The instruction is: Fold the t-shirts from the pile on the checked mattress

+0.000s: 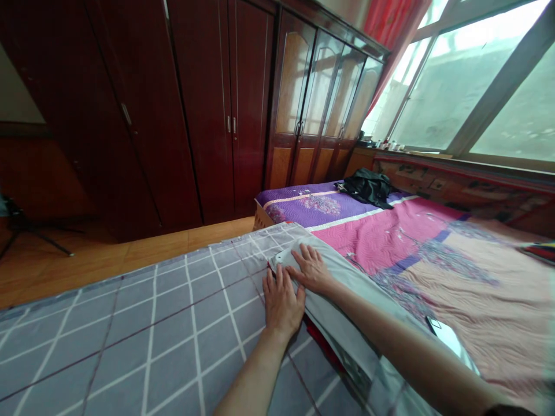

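A light grey garment (342, 283) lies folded in a long strip along the edge of a grey checked bedsheet (173, 329). A strip of red cloth (323, 344) shows beneath its near side. My right hand (313, 270) rests flat on the garment close to its far end, fingers spread. Just left of it, my left hand (282, 303) lies palm down across the garment's left edge and the sheet, its fingers stretched out. The two hands nearly touch. Whatever lies under the palms is hidden.
Beyond the sheet is a purple, pink and peach quilt (390, 237) with a black garment (368, 188) on it. A pale phone-like object (448, 338) lies to the right. Dark red wardrobes (203, 110) line the far side. A tripod (34, 228) stands at the left.
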Demonstrator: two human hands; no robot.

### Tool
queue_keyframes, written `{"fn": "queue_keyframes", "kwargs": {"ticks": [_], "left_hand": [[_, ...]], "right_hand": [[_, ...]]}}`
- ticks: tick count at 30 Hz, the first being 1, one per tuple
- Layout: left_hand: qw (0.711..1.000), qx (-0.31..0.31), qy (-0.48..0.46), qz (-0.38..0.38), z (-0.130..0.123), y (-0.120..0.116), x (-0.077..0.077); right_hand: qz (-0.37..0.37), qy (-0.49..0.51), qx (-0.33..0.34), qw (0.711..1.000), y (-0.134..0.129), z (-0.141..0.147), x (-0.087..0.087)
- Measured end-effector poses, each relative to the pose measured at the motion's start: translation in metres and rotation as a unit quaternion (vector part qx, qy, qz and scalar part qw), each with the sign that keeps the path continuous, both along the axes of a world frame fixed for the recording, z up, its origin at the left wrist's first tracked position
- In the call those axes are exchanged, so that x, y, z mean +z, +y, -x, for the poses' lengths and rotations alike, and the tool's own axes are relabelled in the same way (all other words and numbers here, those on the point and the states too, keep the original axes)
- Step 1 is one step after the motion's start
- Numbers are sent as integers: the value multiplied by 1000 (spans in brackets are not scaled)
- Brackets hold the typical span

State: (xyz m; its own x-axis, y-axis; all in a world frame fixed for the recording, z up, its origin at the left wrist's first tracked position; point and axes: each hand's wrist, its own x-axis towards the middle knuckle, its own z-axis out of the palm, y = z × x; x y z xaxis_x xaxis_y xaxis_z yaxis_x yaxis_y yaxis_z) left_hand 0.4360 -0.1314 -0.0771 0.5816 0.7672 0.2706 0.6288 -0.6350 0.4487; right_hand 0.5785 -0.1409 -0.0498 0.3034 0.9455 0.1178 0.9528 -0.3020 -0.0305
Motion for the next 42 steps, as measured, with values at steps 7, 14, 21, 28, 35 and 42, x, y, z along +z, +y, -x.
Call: {"fn": "queue_keyframes", "kwargs": {"ticks": [7,14,21,28,35,42], "left_hand": [[999,-22,14,20,2,0,1],[998,-36,35,30,2,2,-3],[998,-47,42,30,5,2,-1],[998,-46,31,17,5,2,-2],[999,-41,30,20,3,3,-6],[998,-41,36,12,3,3,-4]], "right_hand": [[4,2,-32,999,5,-15,3],[15,23,-44,999,4,-45,-4],[11,33,-78,996,-39,-96,4],[18,26,-95,995,-80,-93,-5],[1,8,-94,996,-58,-74,-5],[-5,4,-86,996,-21,-52,-3]]}}
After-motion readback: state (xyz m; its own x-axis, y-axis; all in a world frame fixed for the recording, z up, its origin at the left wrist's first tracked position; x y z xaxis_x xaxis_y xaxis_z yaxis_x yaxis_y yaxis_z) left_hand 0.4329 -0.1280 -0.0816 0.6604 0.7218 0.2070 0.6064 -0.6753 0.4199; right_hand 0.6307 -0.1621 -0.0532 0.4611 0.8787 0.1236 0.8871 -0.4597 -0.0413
